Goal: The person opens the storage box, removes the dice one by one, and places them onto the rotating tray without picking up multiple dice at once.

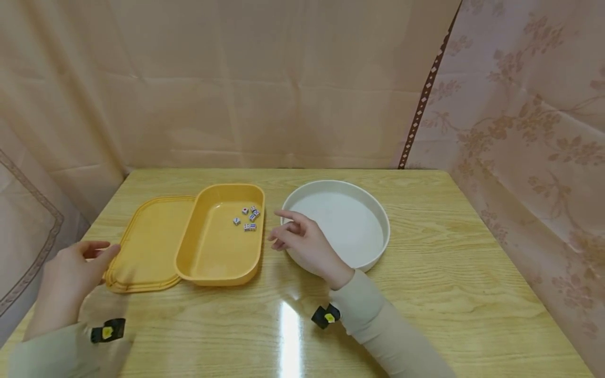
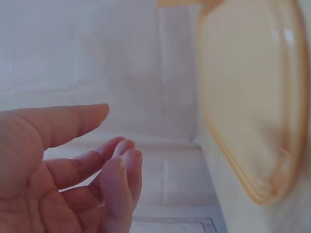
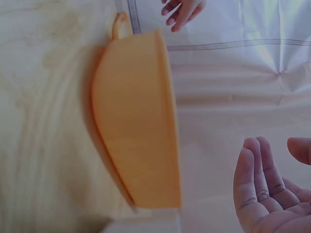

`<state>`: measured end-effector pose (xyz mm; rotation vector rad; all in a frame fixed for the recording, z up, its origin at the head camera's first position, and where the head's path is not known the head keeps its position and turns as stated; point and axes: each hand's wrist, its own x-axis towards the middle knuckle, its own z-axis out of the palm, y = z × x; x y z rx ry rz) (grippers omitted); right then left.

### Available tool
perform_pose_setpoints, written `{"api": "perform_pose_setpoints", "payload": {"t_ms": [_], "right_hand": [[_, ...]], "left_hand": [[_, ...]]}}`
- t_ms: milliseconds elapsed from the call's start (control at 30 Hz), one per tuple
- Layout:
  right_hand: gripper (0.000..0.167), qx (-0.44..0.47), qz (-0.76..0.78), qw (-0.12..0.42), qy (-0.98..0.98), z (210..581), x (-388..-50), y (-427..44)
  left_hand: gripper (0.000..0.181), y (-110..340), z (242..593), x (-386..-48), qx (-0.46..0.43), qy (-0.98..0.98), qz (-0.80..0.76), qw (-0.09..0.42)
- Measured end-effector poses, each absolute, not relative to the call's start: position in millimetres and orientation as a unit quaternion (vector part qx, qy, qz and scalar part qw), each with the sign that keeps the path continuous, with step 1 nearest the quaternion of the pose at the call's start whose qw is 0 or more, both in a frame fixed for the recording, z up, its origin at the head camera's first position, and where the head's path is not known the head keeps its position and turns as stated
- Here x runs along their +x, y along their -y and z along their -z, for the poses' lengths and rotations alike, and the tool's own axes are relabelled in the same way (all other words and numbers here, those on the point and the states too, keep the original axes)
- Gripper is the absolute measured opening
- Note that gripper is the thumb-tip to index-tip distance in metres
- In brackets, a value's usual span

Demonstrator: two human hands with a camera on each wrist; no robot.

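Observation:
Several small white dice (image 1: 252, 216) lie in the right half of a deep yellow plastic box (image 1: 212, 241). Its flat yellow lid (image 1: 151, 241) lies to the left, partly beneath the box's edge. My left hand (image 1: 73, 275) hovers by the lid's left edge; in the left wrist view its relaxed fingers (image 2: 114, 179) hold nothing and stand apart from the lid. Between the box and a round white tray (image 1: 337, 226), my right hand (image 1: 307, 244) hangs over the tray's left rim. Nothing is in its loosely bent fingers (image 3: 260, 179), as the right wrist view shows.
A light wood-grain table (image 1: 435, 273) bears everything. Beige cloth (image 1: 264, 79) hangs behind its back edge, and a floral pink curtain (image 1: 534, 131) runs along the right side. Each sleeve carries a black wrist strap (image 1: 326, 316).

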<state>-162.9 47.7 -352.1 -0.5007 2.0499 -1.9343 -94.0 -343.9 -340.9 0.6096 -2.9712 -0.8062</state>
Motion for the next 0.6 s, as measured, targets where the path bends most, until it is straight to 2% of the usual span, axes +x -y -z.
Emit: {"api": "perform_pose_setpoints", "payload": {"t_ms": [133,267,600], "right_hand": [[0.047,-0.168,0.676,0.139,-0.704,343,-167,-57],[0.045,-0.157,0.689,0.127,-0.696,333,-169,-67],[0.044,-0.144,0.738,0.068,-0.656,313,-170,-92]], "left_hand": [[0.067,336,331,-96,0.169,0.947,0.27,0.032],[0.071,328,322,-100,0.159,0.944,0.288,0.037],[0.071,303,294,-112,0.129,0.926,0.35,0.066]]}}
